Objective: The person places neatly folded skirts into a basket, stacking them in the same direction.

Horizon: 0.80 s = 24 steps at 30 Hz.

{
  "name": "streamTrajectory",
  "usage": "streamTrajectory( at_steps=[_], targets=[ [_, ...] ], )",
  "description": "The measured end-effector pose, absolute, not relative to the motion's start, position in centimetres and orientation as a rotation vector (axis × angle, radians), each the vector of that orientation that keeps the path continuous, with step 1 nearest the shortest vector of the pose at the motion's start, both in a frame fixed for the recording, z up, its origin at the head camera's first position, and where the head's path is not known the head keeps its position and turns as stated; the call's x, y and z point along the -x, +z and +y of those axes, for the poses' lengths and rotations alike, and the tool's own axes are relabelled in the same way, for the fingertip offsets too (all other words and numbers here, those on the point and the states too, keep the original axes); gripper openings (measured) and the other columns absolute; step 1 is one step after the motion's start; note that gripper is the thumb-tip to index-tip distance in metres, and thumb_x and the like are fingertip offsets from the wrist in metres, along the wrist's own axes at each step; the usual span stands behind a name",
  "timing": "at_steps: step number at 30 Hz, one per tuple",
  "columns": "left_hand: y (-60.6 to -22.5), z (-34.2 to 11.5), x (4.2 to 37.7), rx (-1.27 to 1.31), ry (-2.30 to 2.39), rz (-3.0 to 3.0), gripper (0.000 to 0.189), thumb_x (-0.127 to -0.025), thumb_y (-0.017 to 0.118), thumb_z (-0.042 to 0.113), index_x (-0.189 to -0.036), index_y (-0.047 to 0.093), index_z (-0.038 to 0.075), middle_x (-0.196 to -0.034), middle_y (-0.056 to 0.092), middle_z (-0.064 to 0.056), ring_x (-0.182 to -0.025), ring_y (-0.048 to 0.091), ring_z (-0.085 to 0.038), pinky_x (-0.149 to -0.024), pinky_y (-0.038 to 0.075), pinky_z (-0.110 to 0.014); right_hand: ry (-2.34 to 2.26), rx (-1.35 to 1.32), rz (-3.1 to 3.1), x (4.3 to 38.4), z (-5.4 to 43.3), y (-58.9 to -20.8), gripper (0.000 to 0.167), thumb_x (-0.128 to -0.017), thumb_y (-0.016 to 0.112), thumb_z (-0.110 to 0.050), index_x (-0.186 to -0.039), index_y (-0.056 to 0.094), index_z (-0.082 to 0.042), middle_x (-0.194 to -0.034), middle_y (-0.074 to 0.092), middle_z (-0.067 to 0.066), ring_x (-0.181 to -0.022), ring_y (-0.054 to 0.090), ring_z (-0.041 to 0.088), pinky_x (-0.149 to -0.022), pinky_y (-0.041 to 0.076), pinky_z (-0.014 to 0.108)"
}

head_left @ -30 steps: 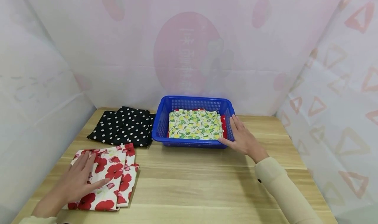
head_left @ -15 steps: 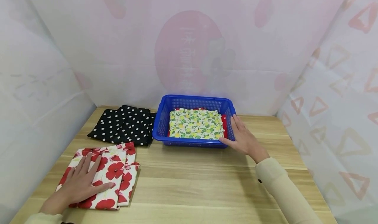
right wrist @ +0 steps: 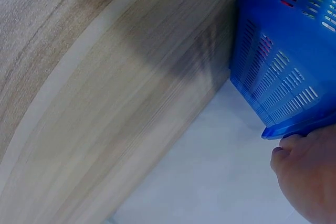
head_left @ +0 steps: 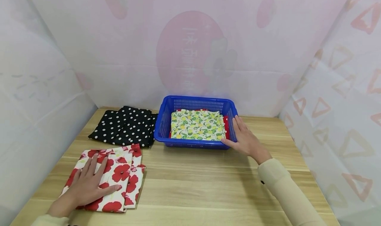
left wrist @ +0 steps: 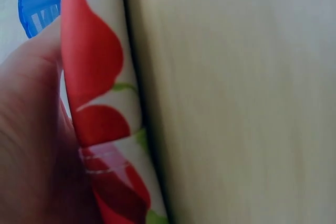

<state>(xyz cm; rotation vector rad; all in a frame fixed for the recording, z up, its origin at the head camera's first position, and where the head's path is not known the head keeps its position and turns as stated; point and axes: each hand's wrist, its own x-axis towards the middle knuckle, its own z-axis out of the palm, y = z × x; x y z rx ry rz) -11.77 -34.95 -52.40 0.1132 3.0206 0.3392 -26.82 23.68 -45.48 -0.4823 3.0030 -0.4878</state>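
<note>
A folded white cloth with red poppies (head_left: 119,176) lies at the front left of the wooden table (head_left: 196,179). My left hand (head_left: 89,183) rests flat on it, fingers straight; the left wrist view shows the poppy cloth (left wrist: 102,108) close against my left hand (left wrist: 31,145). A blue plastic basket (head_left: 166,120) stands at the middle back and holds a folded lemon-print cloth (head_left: 196,126) over a red one. My right hand (head_left: 242,136) lies against the basket's right rim, fingers extended. In the right wrist view my right hand (right wrist: 310,177) touches the blue basket (right wrist: 283,61) at its rim.
A black cloth with white polka dots (head_left: 125,126) lies left of the basket at the back. White and pink sheeting walls the table on the left, back and right. Bare wood spans the middle and front right.
My left hand has slid the poppy cloth a little to the right along the table. My right hand has stayed on the basket's rim.
</note>
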Motion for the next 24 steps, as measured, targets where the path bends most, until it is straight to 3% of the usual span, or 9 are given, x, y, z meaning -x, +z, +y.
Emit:
streamTrajectory(
  at_steps=[12,24],
  targets=[
    [-52.1,-30.8,11.3,-0.119,0.328,3.038,0.122,-0.082,0.067,0.080,-0.164,0.030,-0.002,-0.169,0.012,-0.038,-0.149,0.016,-0.065,-0.110,0.013,-0.093,-0.485,0.479,3.002,26.8,23.6,-45.3,0.120,-0.092,0.047,-0.085,-0.170,0.002,-0.005,-0.180,-0.006,0.015,-0.167,-0.001,0.038,-0.131,0.016,0.066],
    [-51.8,-25.2,11.0,-0.064,0.311,3.004,0.127,-0.079,0.061,0.089,-0.165,0.029,0.002,-0.171,0.011,-0.038,-0.152,0.014,-0.064,-0.113,0.015,-0.090,-0.478,0.461,2.992,27.0,23.7,-45.6,0.121,-0.092,0.046,-0.086,-0.170,0.000,-0.006,-0.180,-0.008,0.013,-0.167,-0.003,0.037,-0.131,0.016,0.066]
  ],
)
